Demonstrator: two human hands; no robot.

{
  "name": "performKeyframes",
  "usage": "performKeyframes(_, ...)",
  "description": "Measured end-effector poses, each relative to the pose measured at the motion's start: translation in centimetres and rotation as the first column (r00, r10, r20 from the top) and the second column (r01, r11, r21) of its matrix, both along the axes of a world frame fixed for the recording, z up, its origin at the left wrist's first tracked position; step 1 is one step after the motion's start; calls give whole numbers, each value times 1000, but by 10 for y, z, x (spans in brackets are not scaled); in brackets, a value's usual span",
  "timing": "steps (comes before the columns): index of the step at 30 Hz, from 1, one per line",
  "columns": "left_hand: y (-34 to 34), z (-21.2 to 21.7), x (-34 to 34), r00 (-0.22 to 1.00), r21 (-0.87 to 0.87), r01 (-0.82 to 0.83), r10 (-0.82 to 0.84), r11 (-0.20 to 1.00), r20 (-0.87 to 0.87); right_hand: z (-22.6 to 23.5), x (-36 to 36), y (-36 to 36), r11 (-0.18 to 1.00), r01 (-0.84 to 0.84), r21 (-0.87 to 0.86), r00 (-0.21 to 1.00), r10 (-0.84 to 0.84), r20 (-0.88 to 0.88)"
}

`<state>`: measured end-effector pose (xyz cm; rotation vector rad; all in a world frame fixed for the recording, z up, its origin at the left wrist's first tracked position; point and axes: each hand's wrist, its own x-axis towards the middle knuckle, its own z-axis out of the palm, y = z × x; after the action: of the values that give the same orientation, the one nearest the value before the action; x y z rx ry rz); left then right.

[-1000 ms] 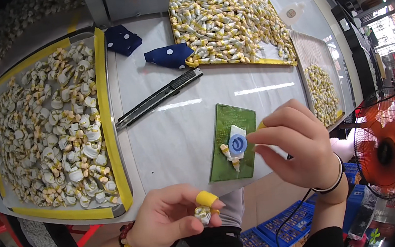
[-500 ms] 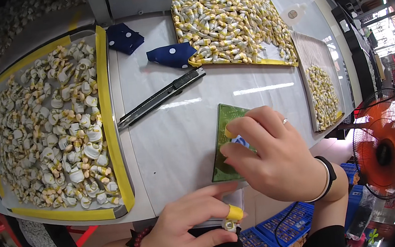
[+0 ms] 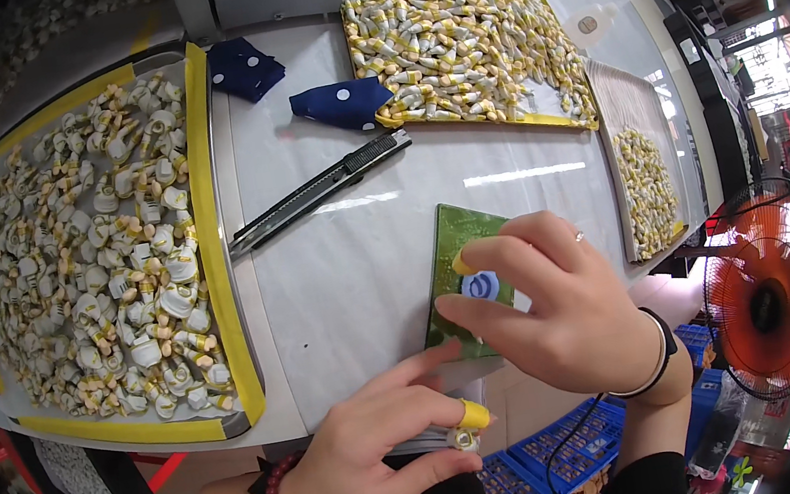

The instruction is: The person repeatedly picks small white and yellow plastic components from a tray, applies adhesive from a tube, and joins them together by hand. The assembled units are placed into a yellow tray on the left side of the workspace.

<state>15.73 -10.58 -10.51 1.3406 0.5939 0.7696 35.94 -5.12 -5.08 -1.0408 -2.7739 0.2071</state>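
On the white tabletop, a yellow-edged tray of white-and-yellow parts lies left, another far right. Near the front edge, the right hand pinches a round blue-and-white label over a green card. Below, the left hand grips a small yellow-capped part.

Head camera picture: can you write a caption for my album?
Right hand presses a blue-and-white sticker on a green board; left hand holds a small yellow-capped part.
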Motion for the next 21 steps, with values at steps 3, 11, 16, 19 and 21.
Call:
performKeyframes(3, 1, 0, 1, 999, 41, -9, 10, 999, -35, 2, 2, -1, 998, -65, 9, 995, 64, 73)
performKeyframes(11, 3, 10, 3, 994, -52, -1, -5, 999, -107, -6, 15, -2, 995, -11, -99, 971, -13, -238)
performKeyframes(16, 1, 4, 1, 998, -55, 18, -22, 998, -67, 1, 26, -6, 976, 96, -196, 922, -161, -351)
performKeyframes(19, -4, 4, -3, 998, -220, 26, -13, 975, 58, 1, 32, -16, 964, 122, -234, 892, -211, -401)
performKeyframes(21, -7, 7, -3, 987, -381, 41, 22, 924, 159, 0, 36, -24, 975, 101, -196, 872, -182, -455)
